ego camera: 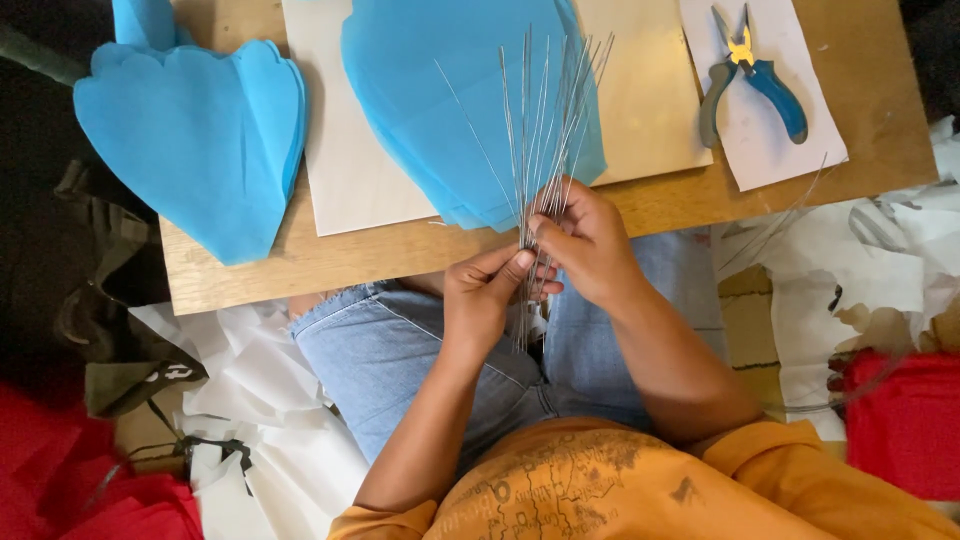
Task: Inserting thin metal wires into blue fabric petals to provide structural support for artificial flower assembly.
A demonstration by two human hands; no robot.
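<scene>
A bundle of several thin metal wires [540,120] fans upward over a stack of blue tissue paper [430,110] on a low wooden board [300,265]. My left hand [485,300] grips the bundle near its lower part. My right hand [585,240] pinches wires in the same bundle just above, its fingers touching my left thumb. The wires' lower ends [522,335] reach down past my hands toward my lap.
A folded blue scalloped paper piece [200,140] lies at the board's left. Blue-handled pliers [750,75] rest on a white sheet [770,150] at the right. White paper scraps [250,400] and red paper [905,420] lie on the floor around my denim-clad legs.
</scene>
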